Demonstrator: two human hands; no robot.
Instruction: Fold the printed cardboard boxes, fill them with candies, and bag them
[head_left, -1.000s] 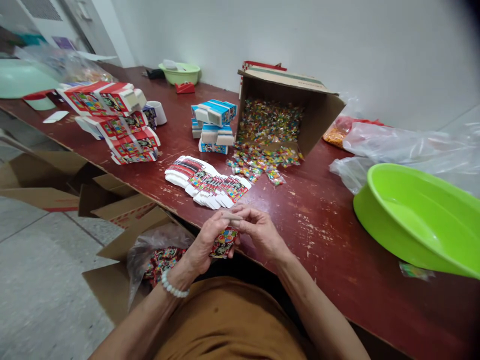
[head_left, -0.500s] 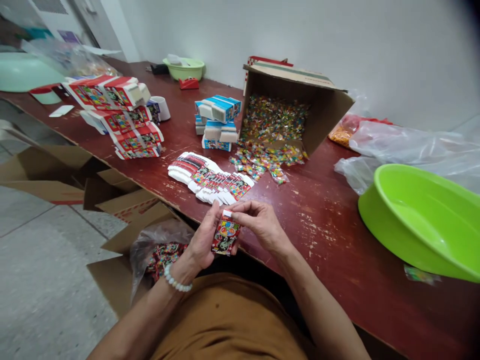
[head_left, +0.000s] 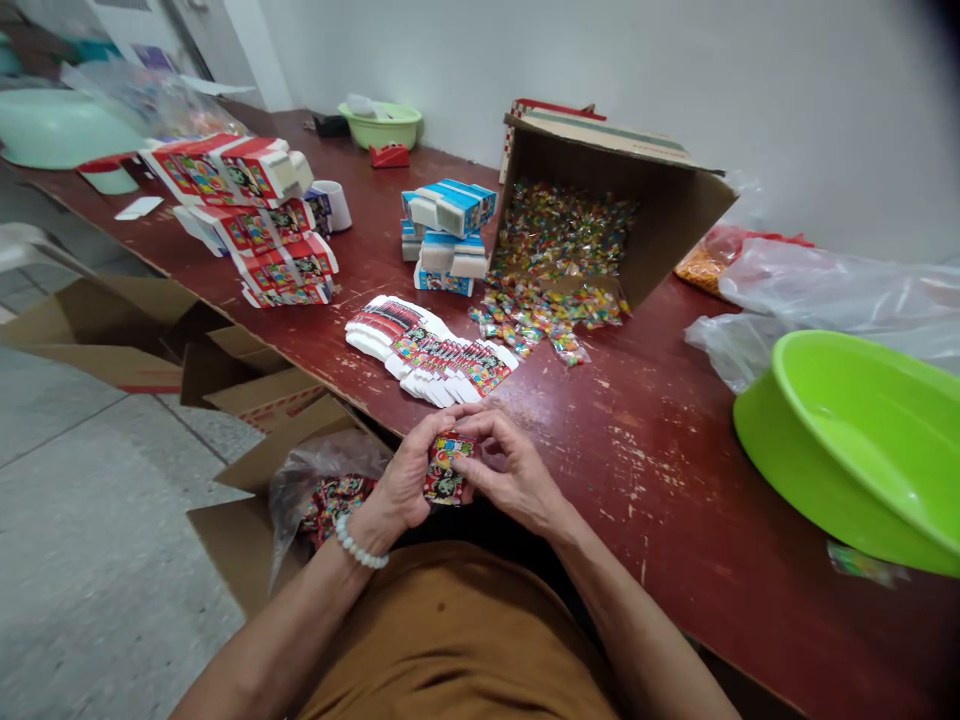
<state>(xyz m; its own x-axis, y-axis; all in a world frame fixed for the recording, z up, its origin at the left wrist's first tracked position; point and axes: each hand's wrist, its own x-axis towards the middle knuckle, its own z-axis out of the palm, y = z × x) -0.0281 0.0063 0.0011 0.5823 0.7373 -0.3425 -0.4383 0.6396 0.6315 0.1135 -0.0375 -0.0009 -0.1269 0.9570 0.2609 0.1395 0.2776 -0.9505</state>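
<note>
Where a long, scuffed red table [head_left: 675, 480] runs beside a white wall, a cardboard box [head_left: 675, 215] lies tipped on its side, with wrapped sweets [head_left: 555, 250] spilling from its mouth onto the wood. A bright green basin [head_left: 787, 470] sits at the right, well apart from the box. Farther back on the left stands a stack of made-up red cartons [head_left: 262, 220], with a smaller pile of blue cartons [head_left: 448, 235] just beside the sweets. A fan of flat carton blanks [head_left: 431, 350] lies near the table's front edge.

Just short of that fan, over the near edge and in front of the person's lap, is one small printed carton [head_left: 446, 470]. Both hands are closed on it. The left hand [head_left: 409, 480], a bead bracelet at its wrist, cups the body. The right hand [head_left: 514, 475] curls its fingertips over the upper end.

The step in hand looks to be the closing of the carton's top end, though the fingers hide the flap itself. Finishing it would likely call for a square tuck, with light pressure from the right hand. The left would have to hold the thin card steady without crushing it.
</note>
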